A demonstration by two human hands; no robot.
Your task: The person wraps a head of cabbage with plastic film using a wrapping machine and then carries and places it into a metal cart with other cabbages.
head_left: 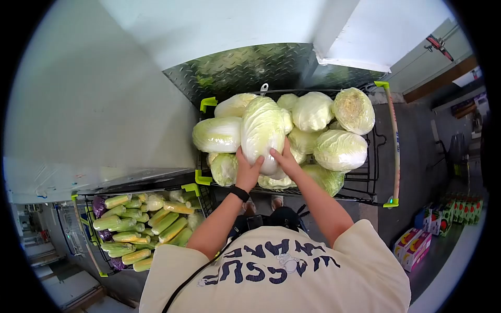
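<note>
Both hands are wrapped round the lower end of one long, film-wrapped napa cabbage (262,128). My left hand (248,169), with a black band at the wrist, is on its lower left side. My right hand (286,158) presses its lower right side, thumb on the pale base. This cabbage lies over others in a black wire cart (373,172) with lime-green corners. Another wrapped cabbage (218,134) lies directly left of it. More cabbages fill the right side, among them one (341,150) with a white base. The undersides of my hands are hidden.
A second cart (90,242) at the lower left holds corn (167,227) and purple wrapped vegetables (99,207). A diamond-plate metal panel (229,75) and pale wall stand behind the cabbage cart. Colourful boxes (412,248) are on the floor at the right.
</note>
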